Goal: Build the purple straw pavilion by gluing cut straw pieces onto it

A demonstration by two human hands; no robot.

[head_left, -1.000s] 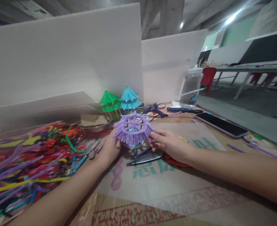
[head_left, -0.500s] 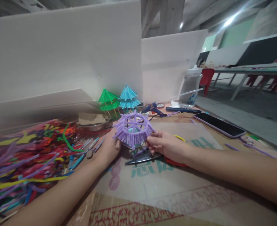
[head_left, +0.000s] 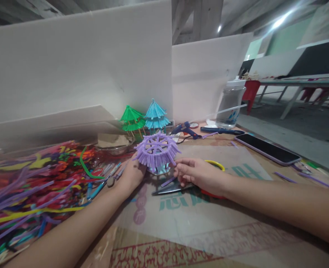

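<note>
A purple fringed roof made of pipe cleaners (head_left: 158, 152), with a spoked ring on top, is held up just above the table. My left hand (head_left: 135, 173) grips its left side, with the fingertips partly hidden behind the fringe. Under the roof shows a small light-blue and clear piece, mostly covered. My right hand (head_left: 193, 173) is close by the fringe's lower right edge, fingers curled and thumb near them; whether something small is between them I cannot make out. Scissors (head_left: 168, 190) with red and yellow handles lie beneath my right hand, next to a short purple pipe-cleaner piece (head_left: 168, 182).
Green (head_left: 132, 121) and blue (head_left: 154, 115) fringed pavilions stand at the back. Nearby are a glue gun (head_left: 186, 129), a dark blue tool (head_left: 221, 131), a water bottle (head_left: 231, 104) and a phone (head_left: 267, 149). Colourful pipe cleaners (head_left: 35, 186) are heaped at left. White boards (head_left: 77, 67) rise behind.
The purple roof has tilted, so its top ring looks flatter. My right fingers have moved slightly off its fringe and curled more. The whole view has shifted a little.
</note>
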